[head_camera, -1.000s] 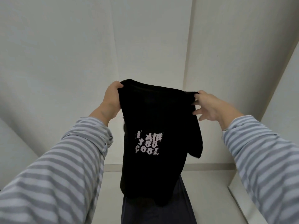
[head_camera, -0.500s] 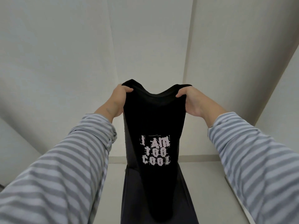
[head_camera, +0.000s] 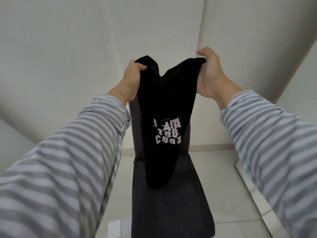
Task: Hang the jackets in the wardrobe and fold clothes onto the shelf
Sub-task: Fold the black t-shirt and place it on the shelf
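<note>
A black T-shirt (head_camera: 164, 103) with white lettering hangs in the air in front of me, folded lengthwise into a narrow strip. My left hand (head_camera: 132, 78) grips its upper left corner. My right hand (head_camera: 210, 73) grips the upper right corner, with the top edge sagging into a V between them. Below and behind the shirt lies a dark grey garment (head_camera: 171, 200), stretched out along a pale shelf surface (head_camera: 223, 177) and running up the back wall. The shirt's lower end hangs over that garment.
Pale wardrobe walls (head_camera: 68, 57) close in on the left, back and right. A white edge strip (head_camera: 253, 191) runs along the right side of the shelf. My striped sleeves (head_camera: 68, 160) fill both lower corners.
The shirt's loose right sleeve has been folded in, and my right hand now pinches the corner instead of lying half open. Both hands have drawn closer, and the top edge now sags into a V.
</note>
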The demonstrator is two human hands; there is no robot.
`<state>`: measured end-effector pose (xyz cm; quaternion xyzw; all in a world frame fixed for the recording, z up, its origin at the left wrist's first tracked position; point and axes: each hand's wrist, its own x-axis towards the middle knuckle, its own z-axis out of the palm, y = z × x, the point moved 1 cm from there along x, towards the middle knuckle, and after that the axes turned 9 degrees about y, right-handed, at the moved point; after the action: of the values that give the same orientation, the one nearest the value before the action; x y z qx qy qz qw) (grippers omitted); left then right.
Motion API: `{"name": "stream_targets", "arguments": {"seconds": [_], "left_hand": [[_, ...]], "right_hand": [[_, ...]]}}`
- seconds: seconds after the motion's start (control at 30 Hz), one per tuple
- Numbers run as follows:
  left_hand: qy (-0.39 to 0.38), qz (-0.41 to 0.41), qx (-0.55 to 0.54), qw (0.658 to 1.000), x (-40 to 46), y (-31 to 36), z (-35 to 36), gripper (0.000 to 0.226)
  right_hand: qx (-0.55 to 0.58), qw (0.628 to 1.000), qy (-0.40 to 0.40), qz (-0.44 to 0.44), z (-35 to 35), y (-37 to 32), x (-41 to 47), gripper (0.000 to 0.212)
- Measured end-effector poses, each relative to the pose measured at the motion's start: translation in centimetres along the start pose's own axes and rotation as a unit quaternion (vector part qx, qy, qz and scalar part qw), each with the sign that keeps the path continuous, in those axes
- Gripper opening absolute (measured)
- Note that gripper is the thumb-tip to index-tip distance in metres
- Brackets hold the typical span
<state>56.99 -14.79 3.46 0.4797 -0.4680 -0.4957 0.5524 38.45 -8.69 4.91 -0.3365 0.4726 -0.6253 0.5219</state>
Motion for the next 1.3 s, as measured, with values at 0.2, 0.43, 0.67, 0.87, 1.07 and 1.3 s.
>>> {"name": "stream_targets", "arguments": {"seconds": [0.2,0.43,0.67,0.87,1.07,1.3], "left_hand": [[-0.035,-0.064,-0.030,0.997,-4.6,-2.3,-1.6,0.014],[-0.040,-0.130,-0.015,0.991,-13.5,-10.6,-3.8,0.019],[-0.017,-0.264,-0.005,0.964,-24.2,-20.9,-6.4,0.046],[0.017,-0.351,0.005,0.936,-29.9,-27.8,-8.8,0.048],[0.025,-0.388,0.006,0.921,-29.1,-31.6,-9.2,0.033],[0.061,-0.388,0.019,0.920,-20.2,-38.3,-9.1,0.050]], "right_hand": [[-0.004,0.998,0.035,0.047,-1.4,2.9,-3.7,0.062],[-0.005,0.989,0.061,0.138,-5.6,10.8,-10.7,0.058],[-0.021,0.966,0.093,0.241,-11.5,19.9,-20.1,0.052],[-0.023,0.931,0.157,0.329,-15.3,26.7,-24.6,0.037],[-0.071,0.920,0.162,0.349,-16.4,31.3,-22.6,0.035],[-0.125,0.915,0.195,0.330,-16.8,37.8,-12.9,0.033]]}}
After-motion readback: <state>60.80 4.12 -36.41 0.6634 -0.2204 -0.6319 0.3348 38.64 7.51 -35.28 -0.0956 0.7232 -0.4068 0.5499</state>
